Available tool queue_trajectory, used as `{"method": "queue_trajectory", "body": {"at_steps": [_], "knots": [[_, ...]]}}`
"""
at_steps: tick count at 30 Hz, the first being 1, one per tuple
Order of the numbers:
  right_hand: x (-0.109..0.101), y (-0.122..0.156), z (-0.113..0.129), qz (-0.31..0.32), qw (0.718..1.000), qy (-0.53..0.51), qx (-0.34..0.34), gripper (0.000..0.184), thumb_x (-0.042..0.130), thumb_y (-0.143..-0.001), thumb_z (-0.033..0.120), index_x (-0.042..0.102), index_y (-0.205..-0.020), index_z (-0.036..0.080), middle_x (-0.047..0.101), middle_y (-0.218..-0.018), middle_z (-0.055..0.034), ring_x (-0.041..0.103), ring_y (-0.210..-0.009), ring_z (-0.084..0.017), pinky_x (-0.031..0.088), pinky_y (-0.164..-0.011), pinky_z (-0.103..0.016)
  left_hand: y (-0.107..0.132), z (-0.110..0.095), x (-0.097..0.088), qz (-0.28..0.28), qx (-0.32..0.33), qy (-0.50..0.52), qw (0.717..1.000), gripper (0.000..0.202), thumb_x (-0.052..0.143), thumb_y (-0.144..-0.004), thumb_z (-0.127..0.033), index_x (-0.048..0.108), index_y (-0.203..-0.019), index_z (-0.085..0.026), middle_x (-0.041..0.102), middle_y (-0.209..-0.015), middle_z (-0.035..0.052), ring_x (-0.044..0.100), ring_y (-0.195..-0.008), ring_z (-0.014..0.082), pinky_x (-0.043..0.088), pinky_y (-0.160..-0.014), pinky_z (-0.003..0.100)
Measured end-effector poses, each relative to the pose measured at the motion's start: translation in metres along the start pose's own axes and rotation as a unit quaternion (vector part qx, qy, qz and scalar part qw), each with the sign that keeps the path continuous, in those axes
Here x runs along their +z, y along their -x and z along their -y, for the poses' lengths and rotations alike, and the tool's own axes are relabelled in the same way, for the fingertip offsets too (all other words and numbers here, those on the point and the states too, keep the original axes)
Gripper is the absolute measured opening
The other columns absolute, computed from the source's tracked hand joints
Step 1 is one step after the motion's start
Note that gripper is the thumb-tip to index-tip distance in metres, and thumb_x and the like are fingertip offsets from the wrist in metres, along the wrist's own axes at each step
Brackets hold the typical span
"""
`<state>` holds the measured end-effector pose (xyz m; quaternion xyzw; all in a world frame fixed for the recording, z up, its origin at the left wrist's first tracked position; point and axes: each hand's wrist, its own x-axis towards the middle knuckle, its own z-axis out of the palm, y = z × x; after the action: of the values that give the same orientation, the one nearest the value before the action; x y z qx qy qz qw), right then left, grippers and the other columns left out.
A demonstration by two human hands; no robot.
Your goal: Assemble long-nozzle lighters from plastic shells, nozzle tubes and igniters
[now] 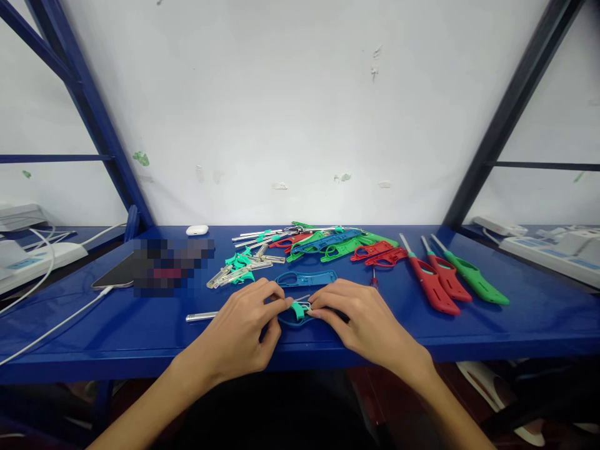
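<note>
My left hand (pixel 250 322) and my right hand (pixel 356 319) meet at the front of the blue shelf (pixel 140 331). Between their pinched fingertips sits a blue lighter shell half (pixel 293 320) with a small teal trigger part (pixel 298 309) and thin wire in it. Both hands pinch this assembly from either side. A metal tube (pixel 201 317) sticks out to the left of my left hand. A second blue shell half (pixel 307 278) lies just behind the hands.
A pile of green, blue and red shell halves (pixel 337 244) and teal-tipped metal tubes (pixel 241 267) lies behind. Three assembled lighters, two red (pixel 434 284) and one green (pixel 473 278), lie at right. A phone (pixel 115 275), a white cable and a white earbud case (pixel 197 230) are at left.
</note>
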<state>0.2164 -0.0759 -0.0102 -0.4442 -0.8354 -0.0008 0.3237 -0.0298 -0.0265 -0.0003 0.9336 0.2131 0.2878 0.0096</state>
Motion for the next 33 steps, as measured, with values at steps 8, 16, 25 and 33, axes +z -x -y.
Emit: {"method": "queue_trajectory", "body": {"at_steps": [8, 16, 25, 33], "knots": [[-0.001, 0.0, 0.0, 0.001, 1.0, -0.004, -0.019, 0.02, 0.056, -0.107, 0.026, 0.076, -0.101, 0.022, 0.08, -0.102, -0.0034, 0.07, -0.096, -0.021, 0.054, -0.088, -0.033, 0.002, 0.002, 0.001, 0.014, 0.003, -0.012, 1.0, 0.04, 0.041, -0.096, -0.004, 0.071, -0.119, -0.018, 0.065, -0.107, 0.0093, 0.061, -0.092, 0.0233, 0.053, -0.08, 0.038], [-0.001, 0.0, 0.0, -0.002, 1.0, -0.001, -0.024, 0.018, 0.058, -0.106, 0.024, 0.076, -0.101, 0.022, 0.08, -0.102, -0.0027, 0.07, -0.097, -0.02, 0.053, -0.087, -0.031, 0.001, 0.003, 0.001, 0.034, 0.028, -0.027, 0.999, 0.046, 0.037, -0.098, -0.001, 0.067, -0.128, -0.019, 0.061, -0.11, 0.0111, 0.058, -0.095, 0.0231, 0.052, -0.083, 0.038], [0.0, 0.0, -0.001, 0.004, 1.0, -0.005, -0.015, 0.016, 0.059, -0.106, 0.025, 0.074, -0.1, 0.023, 0.08, -0.102, -0.0013, 0.07, -0.097, -0.019, 0.052, -0.087, -0.03, -0.002, 0.004, 0.0, 0.038, 0.032, 0.002, 0.999, 0.045, 0.039, -0.1, 0.002, 0.069, -0.125, -0.02, 0.06, -0.1, 0.0072, 0.055, -0.091, 0.0209, 0.047, -0.078, 0.032], [-0.001, 0.0, 0.0, 0.021, 1.0, -0.015, -0.017, 0.013, 0.061, -0.105, 0.025, 0.074, -0.102, 0.023, 0.079, -0.104, 0.0007, 0.068, -0.098, -0.019, 0.05, -0.088, -0.03, 0.003, 0.007, 0.011, 0.01, 0.037, -0.018, 0.999, 0.05, 0.037, -0.099, 0.007, 0.067, -0.127, -0.022, 0.058, -0.096, 0.0049, 0.052, -0.085, 0.0186, 0.044, -0.076, 0.031]]}}
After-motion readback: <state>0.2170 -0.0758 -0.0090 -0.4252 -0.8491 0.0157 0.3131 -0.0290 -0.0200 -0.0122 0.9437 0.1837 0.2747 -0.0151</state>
